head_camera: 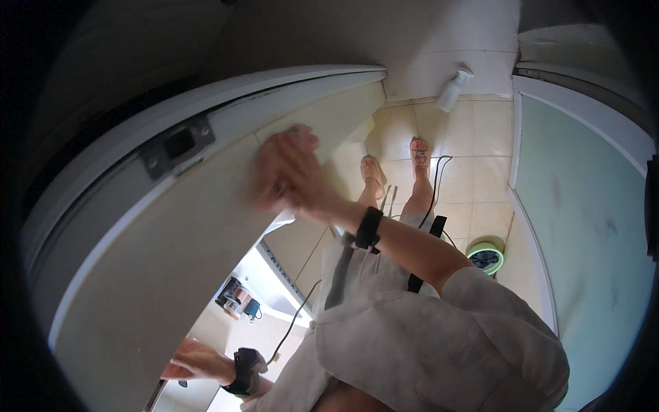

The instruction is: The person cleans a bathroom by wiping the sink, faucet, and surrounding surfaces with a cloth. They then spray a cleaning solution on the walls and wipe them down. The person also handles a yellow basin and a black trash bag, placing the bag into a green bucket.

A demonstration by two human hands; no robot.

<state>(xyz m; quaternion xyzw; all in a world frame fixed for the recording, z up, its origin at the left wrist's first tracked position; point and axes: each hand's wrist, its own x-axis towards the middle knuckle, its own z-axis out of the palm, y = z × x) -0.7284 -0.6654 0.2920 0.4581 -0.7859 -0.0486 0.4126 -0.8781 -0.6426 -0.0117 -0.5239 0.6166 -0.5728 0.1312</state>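
My right hand [288,172] reaches across to the left, in front of a beige tiled wall [206,226] beside a white door frame. It is blurred, with the fingers seemingly bent; whether it holds or touches anything cannot be told. A metal strike plate [180,147] sits in the frame to its left. At the lower left, my left hand [193,360] is at the wall's edge, its fingertips partly hidden there. Both wrists wear black bands.
A white spray bottle [452,92] is at the top. A green basin [485,258] with dark contents sits on the tiled floor [450,180] near a frosted glass door [582,206]. Black cables hang by my legs. Small items [239,301] lie on a white surface beyond the wall.
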